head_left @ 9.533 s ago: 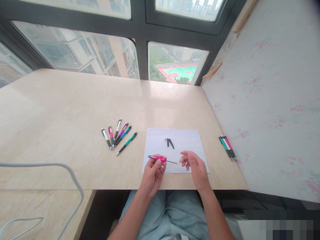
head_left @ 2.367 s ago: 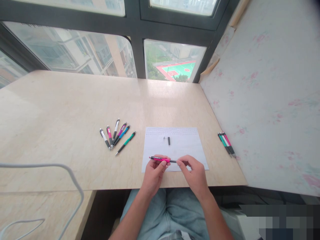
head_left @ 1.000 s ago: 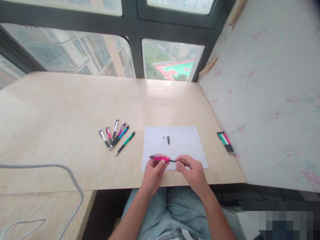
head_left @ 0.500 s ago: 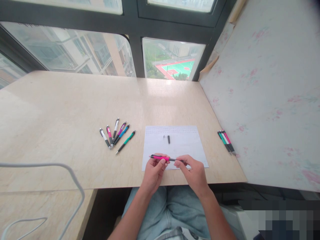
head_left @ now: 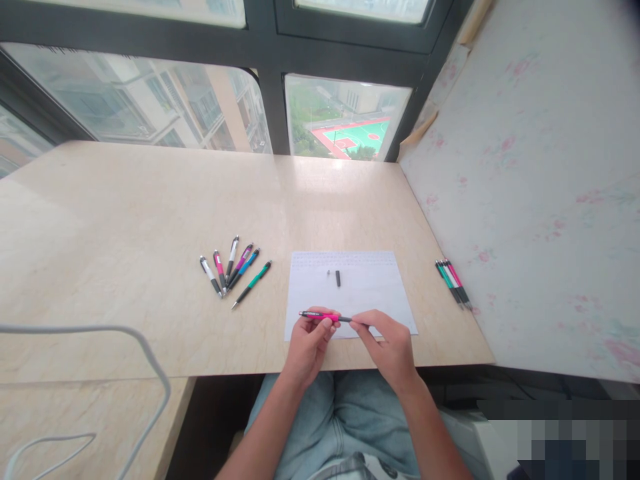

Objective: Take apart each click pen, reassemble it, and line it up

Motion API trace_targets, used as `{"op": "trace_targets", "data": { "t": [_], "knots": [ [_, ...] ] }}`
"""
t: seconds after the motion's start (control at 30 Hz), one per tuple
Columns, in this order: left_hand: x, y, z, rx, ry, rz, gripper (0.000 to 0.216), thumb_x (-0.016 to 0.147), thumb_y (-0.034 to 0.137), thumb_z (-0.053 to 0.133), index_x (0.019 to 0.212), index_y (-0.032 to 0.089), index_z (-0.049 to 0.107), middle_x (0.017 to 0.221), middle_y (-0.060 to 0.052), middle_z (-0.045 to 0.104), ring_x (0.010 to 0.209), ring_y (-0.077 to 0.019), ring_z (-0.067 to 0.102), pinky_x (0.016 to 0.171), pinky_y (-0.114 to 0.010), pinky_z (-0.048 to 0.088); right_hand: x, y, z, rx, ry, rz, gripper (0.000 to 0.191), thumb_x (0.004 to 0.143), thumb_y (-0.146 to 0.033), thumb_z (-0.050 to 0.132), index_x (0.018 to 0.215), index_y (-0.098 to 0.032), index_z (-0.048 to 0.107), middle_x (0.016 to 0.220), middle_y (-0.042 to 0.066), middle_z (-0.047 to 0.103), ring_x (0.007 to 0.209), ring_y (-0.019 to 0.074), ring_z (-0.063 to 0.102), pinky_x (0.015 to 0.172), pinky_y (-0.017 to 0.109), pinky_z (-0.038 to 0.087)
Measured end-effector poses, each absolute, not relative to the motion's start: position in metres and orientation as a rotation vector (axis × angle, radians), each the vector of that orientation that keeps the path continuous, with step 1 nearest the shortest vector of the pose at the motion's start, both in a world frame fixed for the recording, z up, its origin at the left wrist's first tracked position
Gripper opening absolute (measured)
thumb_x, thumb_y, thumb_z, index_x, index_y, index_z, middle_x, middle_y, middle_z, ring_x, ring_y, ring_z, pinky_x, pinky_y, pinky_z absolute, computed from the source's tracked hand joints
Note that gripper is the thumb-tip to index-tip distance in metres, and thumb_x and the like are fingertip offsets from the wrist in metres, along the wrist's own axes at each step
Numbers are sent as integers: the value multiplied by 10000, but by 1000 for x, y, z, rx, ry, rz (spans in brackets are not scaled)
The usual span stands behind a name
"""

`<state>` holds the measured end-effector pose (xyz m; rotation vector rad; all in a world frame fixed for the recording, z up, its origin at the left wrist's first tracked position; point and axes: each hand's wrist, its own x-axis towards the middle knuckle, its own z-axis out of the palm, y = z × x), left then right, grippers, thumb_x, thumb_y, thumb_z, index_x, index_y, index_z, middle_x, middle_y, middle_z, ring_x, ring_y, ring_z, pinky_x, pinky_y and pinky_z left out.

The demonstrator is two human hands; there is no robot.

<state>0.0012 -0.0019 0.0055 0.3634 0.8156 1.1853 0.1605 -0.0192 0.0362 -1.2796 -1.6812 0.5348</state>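
Note:
My left hand (head_left: 309, 343) is closed around the pink barrel of a ballpoint pen (head_left: 327, 317), which lies level with its black clicker end to the left. At the other end, my right hand (head_left: 387, 340) pinches the pen's thin dark front part between thumb and fingers, and the very end is hidden there. Both hands are over the near edge of a white sheet of paper (head_left: 370, 287). On the paper, beyond the hands, lie a short black pen grip (head_left: 338, 279) and a tiny metallic piece (head_left: 329, 273), too small to make out well.
Several coloured pens (head_left: 243, 267) lie fanned out left of the paper. A row of several more pens (head_left: 453, 283) lies by the flowered wall (head_left: 545, 233) on the right. A grey cable (head_left: 115, 329) curves over the table (head_left: 150, 213) at left. Windows (head_left: 345, 120) stand behind.
My right fingers have shifted very slightly on the pen's thin dark part. My left hand, the pen barrel and the small pieces on the paper look the same.

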Motion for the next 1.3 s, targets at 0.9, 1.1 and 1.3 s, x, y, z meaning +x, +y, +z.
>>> {"op": "trace_targets", "data": {
  "t": [0.9,1.1,1.3],
  "knots": [
    [3,-2,7,415,847,1198,183,721,226,832,846,150,722,864,-39,723,761,-108,649,731,-211,514,158,-20,39,-1368,-1636,685,95,914,-232,612,928,-206,702,876,49,737,762,176,682,695,288,569],
    [3,-2,7,468,847,1192,197,718,246,836,855,156,727,864,-40,721,757,-113,641,733,-228,513,161,-17,38,-1368,-1707,631,111,931,-238,591,932,-212,698,864,50,734,726,174,670,688,300,568],
    [3,-2,4,479,842,1189,181,732,243,825,862,159,731,865,-42,718,766,-118,636,751,-236,512,162,-18,37,-1362,-1715,643,141,937,-287,590,928,-211,709,855,59,746,736,182,689,681,298,579]
  ]
}}
